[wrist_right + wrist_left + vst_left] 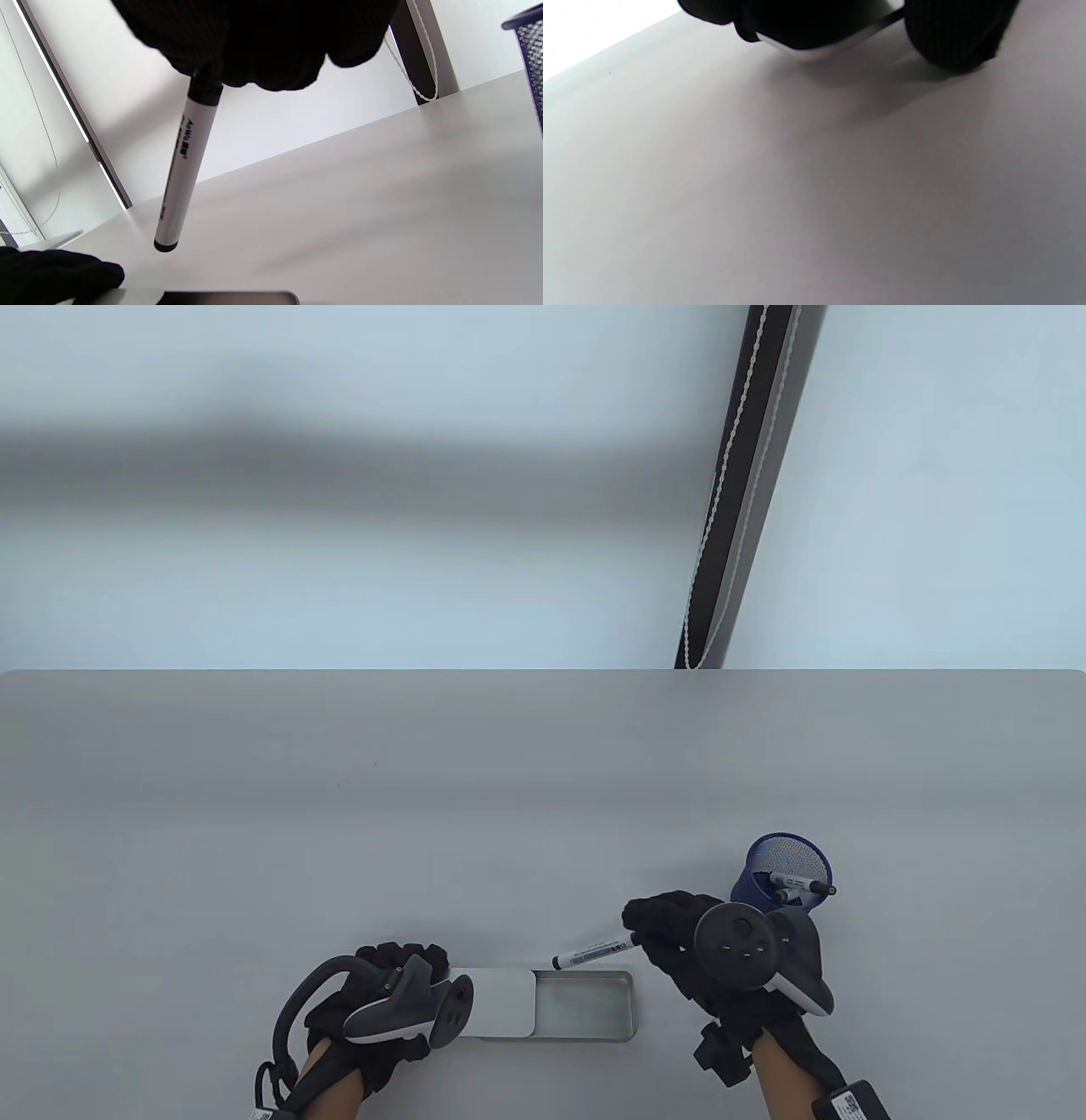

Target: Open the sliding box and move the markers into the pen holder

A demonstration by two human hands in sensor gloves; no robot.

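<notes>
At the left, our left hand (373, 993) rested on the lid end of the sliding box (543, 1003), its fingers curled over the far edge, steadying the box against the tabletop (339, 814). From the left wrist view the fingertips (950, 38) looked to be clamped round a pale corner of the box, though that view was dark and close, so we could not be sure how firmly.

The lid (505, 1001) stood pushed back toward the left hand, and the open tray showed a bare metal floor; we saw no marker left inside it.

Just beyond the box's right end, our right hand (679, 942) had its grip pinched shut on one marker (591, 952) by its dark upper end, the white barrel pointing down and left, clear of the tabletop. Further right stood the blue mesh pen holder (785, 869), near the right hand, with at least two markers already leaning in it.

We judged this the carrying step for what was likely the last marker. The next move called for swinging the marker right, tipping it upright over the holder's rim, and loosening the pinch only once its tip was inside the mesh.
</notes>
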